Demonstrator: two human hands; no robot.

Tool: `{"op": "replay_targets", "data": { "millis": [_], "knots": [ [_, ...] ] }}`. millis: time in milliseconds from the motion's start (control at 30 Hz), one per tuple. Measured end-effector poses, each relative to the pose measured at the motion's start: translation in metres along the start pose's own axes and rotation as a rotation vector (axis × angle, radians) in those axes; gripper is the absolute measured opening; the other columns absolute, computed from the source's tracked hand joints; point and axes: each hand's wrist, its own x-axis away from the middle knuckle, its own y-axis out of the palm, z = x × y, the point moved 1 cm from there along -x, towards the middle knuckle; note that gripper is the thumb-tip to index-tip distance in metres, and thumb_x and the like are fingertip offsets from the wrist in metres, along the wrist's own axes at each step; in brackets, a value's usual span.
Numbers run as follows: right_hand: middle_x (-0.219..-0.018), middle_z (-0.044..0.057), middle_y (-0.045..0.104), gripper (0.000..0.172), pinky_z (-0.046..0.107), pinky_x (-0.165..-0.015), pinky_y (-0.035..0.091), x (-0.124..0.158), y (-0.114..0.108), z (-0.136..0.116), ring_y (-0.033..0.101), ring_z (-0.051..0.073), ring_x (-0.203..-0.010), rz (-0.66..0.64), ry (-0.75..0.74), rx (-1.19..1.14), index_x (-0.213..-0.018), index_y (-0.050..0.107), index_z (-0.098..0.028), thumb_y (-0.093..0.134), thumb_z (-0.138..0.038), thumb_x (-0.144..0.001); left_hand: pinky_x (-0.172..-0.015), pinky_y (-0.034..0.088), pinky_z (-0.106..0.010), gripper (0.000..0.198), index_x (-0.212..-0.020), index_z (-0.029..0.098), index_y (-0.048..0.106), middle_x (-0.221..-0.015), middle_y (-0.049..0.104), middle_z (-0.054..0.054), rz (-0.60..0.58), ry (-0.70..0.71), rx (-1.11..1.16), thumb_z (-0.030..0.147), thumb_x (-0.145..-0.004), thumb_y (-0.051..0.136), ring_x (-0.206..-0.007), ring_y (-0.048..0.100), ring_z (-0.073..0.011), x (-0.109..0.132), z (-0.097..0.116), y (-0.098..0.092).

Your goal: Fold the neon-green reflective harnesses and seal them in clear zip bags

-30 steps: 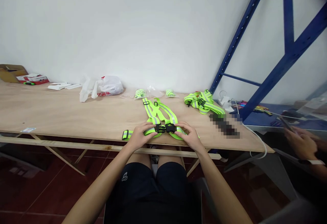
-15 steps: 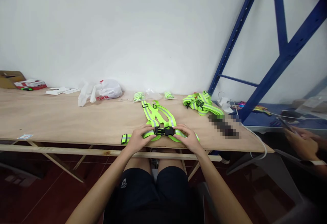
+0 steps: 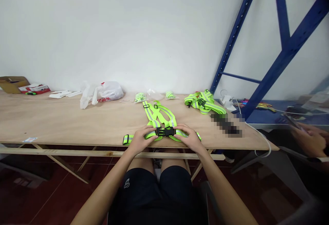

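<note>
A fluorescent yellow-green reflective harness (image 3: 171,115) with silver stripes lies on the table in front of me, its straps crossing near the top. My left hand (image 3: 141,138) pinches the black pronged half of a side-release buckle (image 3: 160,132) at the harness's front. From the other side, my right hand (image 3: 189,136) grips the black socket half (image 3: 170,131) between thumb and fingers. The prongs point right, at the socket's mouth, with most of their length still visible. A black strap slider (image 3: 125,139) rests on the strap end left of my left hand.
Behind the harness stand bagged rolled straps (image 3: 140,97) and a white plastic bag (image 3: 111,90). More bundled harnesses (image 3: 204,102) lie right, near a blue rack post (image 3: 231,40) and a white cable (image 3: 259,136). At far right, another person's hands (image 3: 308,139) hold a phone.
The two buckle halves have come slightly closer together. My hands keep their grips, and the camera view has shifted a little.
</note>
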Motion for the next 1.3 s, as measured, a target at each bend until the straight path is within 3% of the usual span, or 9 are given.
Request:
{"op": "replay_targets", "data": {
  "millis": [1300],
  "knots": [
    [-0.112, 0.008, 0.072, 0.026, 0.039, -0.097, 0.053, 0.001, 0.011, -0.007, 0.067, 0.025, -0.107, -0.018, -0.119, 0.125, -0.105, 0.074, -0.023, 0.074, -0.037, -0.083, -0.095, 0.053, -0.034, 0.031, -0.11, 0.022, 0.073, -0.115, 0.072, -0.01, -0.034, 0.022, -0.018, 0.04, -0.085, 0.074, -0.107, 0.068, -0.0245, 0.002, -0.001, 0.005]
  ]
}}
